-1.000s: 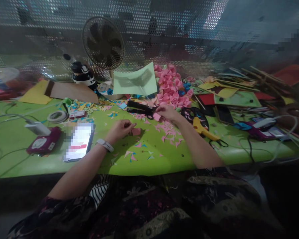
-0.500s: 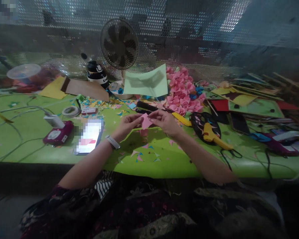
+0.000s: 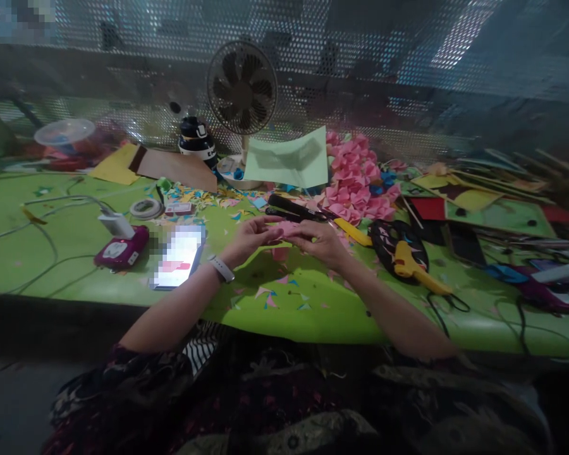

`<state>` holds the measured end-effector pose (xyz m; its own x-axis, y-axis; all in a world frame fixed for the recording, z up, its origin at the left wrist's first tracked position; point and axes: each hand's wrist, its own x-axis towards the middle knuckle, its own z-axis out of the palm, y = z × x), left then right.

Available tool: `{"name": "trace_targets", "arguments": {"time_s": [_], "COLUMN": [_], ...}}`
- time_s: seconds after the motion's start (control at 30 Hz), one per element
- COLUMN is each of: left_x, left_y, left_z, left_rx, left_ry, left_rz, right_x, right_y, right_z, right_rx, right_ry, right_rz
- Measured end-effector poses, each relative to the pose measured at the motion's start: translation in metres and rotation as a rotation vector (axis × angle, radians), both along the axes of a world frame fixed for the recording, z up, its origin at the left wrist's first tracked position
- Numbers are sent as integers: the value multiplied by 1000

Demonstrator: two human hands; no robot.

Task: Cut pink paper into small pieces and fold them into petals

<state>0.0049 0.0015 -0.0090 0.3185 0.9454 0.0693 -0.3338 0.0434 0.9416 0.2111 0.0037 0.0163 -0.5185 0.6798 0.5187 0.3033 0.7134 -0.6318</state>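
Between my two hands is a small piece of pink paper (image 3: 286, 225), raised above the green table (image 3: 246, 319). My left hand (image 3: 252, 240) pinches its left side, and my right hand (image 3: 320, 241) grips its right side. Fingers cover much of the paper, so its exact shape is hidden. Small pink and blue paper scraps (image 3: 270, 296) lie below my hands. Just behind them rests a dark-handled tool (image 3: 289, 205). A heap of folded pink paper pieces (image 3: 355, 177) rises beyond my right hand.
A phone (image 3: 179, 256) and a purple power socket block (image 3: 122, 248) with cables lie at left. To the right are a yellow glue gun (image 3: 410, 265) and a yellow-handled cutter (image 3: 353, 232). A fan (image 3: 241, 88) and a pale green sheet (image 3: 287, 161) stand at the back.
The pink paper, earlier showing a broad face with a raised point, now appears flatter and more covered by my fingers. My view has shifted slightly left.
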Motion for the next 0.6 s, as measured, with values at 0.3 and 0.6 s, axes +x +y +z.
{"name": "trace_targets", "arguments": {"time_s": [0.3, 0.6], "left_x": [-1, 3], "left_y": [-8, -7], "left_z": [8, 2], "left_rx": [46, 53], "left_ry": [73, 49], "left_rz": [-88, -80], "right_x": [-3, -4], "right_y": [-5, -5], "right_z": [-2, -2], "right_rx": [-307, -293], "right_ry": [34, 41], "right_rz": [-175, -168]}}
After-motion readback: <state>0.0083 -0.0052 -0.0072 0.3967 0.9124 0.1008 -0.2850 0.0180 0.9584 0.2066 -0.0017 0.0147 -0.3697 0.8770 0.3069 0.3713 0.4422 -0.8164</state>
